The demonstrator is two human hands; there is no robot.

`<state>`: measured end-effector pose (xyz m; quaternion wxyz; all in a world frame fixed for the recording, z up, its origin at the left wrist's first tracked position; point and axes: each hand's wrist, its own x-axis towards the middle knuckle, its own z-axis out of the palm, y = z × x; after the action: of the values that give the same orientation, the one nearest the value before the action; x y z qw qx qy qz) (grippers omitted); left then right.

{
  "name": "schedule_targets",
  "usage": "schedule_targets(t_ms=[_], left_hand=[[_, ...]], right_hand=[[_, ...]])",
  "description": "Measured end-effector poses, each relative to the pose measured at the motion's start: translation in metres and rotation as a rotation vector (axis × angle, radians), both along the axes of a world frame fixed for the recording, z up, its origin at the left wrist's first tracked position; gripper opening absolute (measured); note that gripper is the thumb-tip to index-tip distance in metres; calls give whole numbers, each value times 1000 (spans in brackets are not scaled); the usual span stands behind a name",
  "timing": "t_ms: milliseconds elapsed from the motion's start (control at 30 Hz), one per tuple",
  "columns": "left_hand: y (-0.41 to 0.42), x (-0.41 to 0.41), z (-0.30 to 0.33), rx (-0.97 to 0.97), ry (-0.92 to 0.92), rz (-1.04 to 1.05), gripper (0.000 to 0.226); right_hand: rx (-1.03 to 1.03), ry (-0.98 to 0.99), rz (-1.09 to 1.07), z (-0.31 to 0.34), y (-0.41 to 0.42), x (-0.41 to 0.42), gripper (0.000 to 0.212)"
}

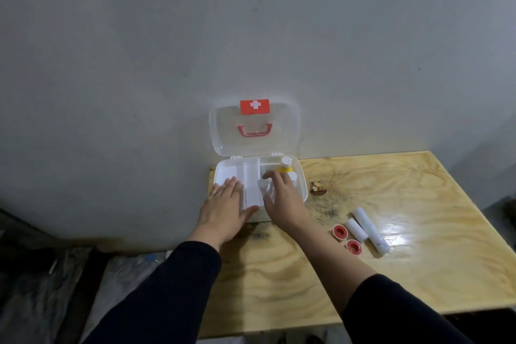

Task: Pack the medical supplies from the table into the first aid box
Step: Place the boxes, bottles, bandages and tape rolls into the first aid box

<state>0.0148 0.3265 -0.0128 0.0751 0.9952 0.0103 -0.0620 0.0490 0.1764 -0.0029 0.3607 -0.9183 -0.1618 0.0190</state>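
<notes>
The white first aid box [223, 170] stands open at the table's far left corner, its clear lid [254, 131] with a red cross label leaning on the wall. My left hand [223, 207] lies flat, fingers spread, on the box's front left rim. My right hand [282, 195] reaches into the right compartment, fingers around a small clear bottle [264, 186]. A white bottle with a yellow band [287, 165] stands behind it in the box. On the table to the right lie two red-cored tape rolls [340, 231] [353, 246], a short white roll [355, 229] and a long white tube [370, 230].
The wooden table [363, 274] has a dark knot [317, 188] just right of the box. A grey wall stands directly behind the box. Left of the table the floor drops away, with dark clutter [42, 274] lying there.
</notes>
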Motion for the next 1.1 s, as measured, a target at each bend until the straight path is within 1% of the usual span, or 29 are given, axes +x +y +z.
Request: schedule_targets(t_ms=[233, 367, 467, 533, 600, 700, 800, 1000, 1100], left_hand=[[1, 1, -2, 15, 27, 2, 83], [1, 1, -3, 0, 11, 4, 82], [2, 1, -5, 8, -25, -12, 77], [2, 2, -7, 22, -54, -13, 76], [3, 2, -8, 29, -63, -12, 78], [2, 2, -8, 28, -27, -18, 82], [3, 2, -10, 47, -16, -34, 84], [6, 2, -14, 71, -14, -41, 84], [5, 3, -14, 78, -12, -43, 84]], right_hand=[[-51, 126, -24, 8, 6, 7, 45], [-58, 149, -16, 16, -1, 6, 48], [-8, 102, -26, 31, -11, 6, 45], [68, 75, -53, 43, -22, 8, 42], [113, 37, -106, 54, -37, 11, 37], [107, -27, -221, 57, -67, 16, 31], [-16, 17, -301, 43, -101, 21, 29], [-368, 254, -367, -10, -154, 15, 28], [-468, 324, -370, -27, -167, 6, 29]])
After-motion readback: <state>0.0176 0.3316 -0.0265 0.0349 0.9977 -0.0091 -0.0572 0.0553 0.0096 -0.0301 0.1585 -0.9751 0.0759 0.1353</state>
